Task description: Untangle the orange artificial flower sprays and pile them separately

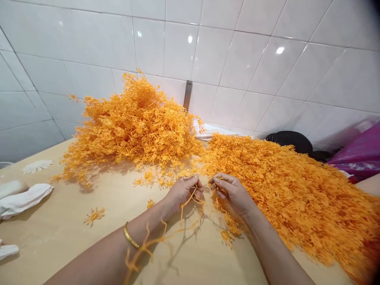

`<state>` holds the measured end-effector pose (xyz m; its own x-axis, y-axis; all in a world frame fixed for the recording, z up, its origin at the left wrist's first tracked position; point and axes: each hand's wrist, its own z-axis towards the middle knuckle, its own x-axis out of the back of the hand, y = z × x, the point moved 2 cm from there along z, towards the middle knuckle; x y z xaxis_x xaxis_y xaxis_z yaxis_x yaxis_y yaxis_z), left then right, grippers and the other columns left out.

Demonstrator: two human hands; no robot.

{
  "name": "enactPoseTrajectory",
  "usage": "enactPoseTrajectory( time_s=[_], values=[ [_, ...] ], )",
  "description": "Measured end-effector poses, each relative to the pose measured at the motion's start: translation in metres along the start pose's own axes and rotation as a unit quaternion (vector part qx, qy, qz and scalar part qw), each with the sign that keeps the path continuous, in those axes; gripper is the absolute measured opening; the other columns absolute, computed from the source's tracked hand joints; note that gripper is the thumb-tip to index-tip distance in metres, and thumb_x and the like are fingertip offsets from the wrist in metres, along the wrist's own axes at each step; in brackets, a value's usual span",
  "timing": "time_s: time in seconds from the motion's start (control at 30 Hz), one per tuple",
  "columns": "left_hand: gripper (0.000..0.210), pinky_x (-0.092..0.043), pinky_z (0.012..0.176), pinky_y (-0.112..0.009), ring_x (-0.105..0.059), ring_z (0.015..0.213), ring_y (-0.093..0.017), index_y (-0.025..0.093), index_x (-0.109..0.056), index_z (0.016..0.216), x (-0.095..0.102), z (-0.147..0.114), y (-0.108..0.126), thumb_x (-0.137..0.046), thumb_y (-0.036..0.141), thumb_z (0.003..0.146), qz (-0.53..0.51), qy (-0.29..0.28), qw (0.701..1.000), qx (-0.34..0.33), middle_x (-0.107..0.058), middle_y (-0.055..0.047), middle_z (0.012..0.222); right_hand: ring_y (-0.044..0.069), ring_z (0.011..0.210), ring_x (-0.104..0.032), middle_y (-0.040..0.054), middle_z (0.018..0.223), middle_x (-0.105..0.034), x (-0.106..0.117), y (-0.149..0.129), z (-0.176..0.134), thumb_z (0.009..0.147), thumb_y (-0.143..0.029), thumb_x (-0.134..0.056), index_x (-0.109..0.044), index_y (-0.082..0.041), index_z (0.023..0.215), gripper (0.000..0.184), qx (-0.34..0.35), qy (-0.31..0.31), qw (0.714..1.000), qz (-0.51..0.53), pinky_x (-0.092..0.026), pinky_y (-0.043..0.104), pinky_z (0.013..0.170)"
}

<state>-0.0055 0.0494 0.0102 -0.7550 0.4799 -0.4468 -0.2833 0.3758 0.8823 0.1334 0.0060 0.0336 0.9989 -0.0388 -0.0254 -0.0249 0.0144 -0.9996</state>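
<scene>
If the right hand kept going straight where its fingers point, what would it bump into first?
Probably the left hand, which pinches a branching orange strand. The right hand's fingertips face it across a small gap, though one view leaves depth unsure.

Two orange floret heaps point(139, 128), loose florets point(94, 215), a white flower-shaped piece point(37, 166) and white cloth point(28, 200) lay on the beige table point(69, 241).

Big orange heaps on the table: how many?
2. The taller heap is at back left; the broader heap spreads along the right. Others behind could be hidden.
</scene>
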Motion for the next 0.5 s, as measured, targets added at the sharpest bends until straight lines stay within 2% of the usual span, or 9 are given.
enactPoseTrajectory(
  time_s=[0.13,0.3,0.5],
  values=[
    [0.028,-0.03,0.042,-0.019,-0.04,0.036,-0.004,0.011,-0.056,0.066,-0.001,-0.002,0.0,-0.051,0.038,0.074,0.021,-0.003,1.0,-0.007,-0.053,0.0,0.054,0.003,0.04,-0.031,-0.0013,0.059,-0.052,0.003,0.01,0.004,0.062,-0.034,-0.064,-0.058,-0.015,0.075,0.023,-0.046,0.044,0.998,0.016,-0.017,0.019,0.037],
    [0.032,-0.022,0.038,-0.019,-0.033,0.03,-0.002,0.011,-0.056,0.067,-0.005,-0.006,0.003,-0.048,0.041,0.075,0.082,-0.028,0.996,-0.015,-0.051,0.002,0.05,0.002,0.038,-0.028,-0.0074,0.055,-0.044,-0.002,0.013,0.005,0.057,-0.036,-0.071,-0.053,-0.019,0.094,0.045,-0.042,0.074,0.995,0.055,-0.017,0.018,0.037],
    [0.038,-0.021,0.037,-0.019,-0.031,0.031,-0.002,0.012,-0.055,0.065,-0.013,-0.012,0.005,-0.047,0.048,0.074,0.128,-0.017,0.992,0.013,-0.049,0.002,0.045,0.003,0.04,-0.027,-0.0057,0.056,-0.043,-0.011,0.016,0.005,0.065,-0.038,-0.064,-0.052,-0.016,0.069,0.026,0.001,0.018,0.999,0.045,-0.015,0.02,0.039]
  ],
)
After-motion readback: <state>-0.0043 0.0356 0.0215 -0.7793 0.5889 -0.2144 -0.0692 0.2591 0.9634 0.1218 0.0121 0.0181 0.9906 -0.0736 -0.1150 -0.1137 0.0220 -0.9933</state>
